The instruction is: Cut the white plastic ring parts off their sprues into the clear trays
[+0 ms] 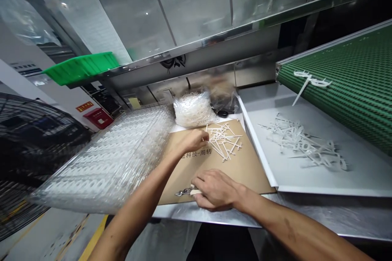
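My right hand [214,191] is wrapped round the handles of small metal pliers [183,192], low over the brown cardboard [245,175], with the tip pointing left. Farther forward, my left hand [196,139] is closed at the left edge of a loose pile of thin white plastic parts [226,138]. Its fingertips are pinched together, and what they hold, if anything, is too small to make out. Black printed characters show on the cardboard between my hands.
Stacked clear trays [116,159] stand left of the cardboard, a bag of white pieces [194,108] behind it. At right, a white tray [254,118] holds tangled white parts below a green conveyor belt [352,73]. A green bin [82,67] sits on the metal ledge.
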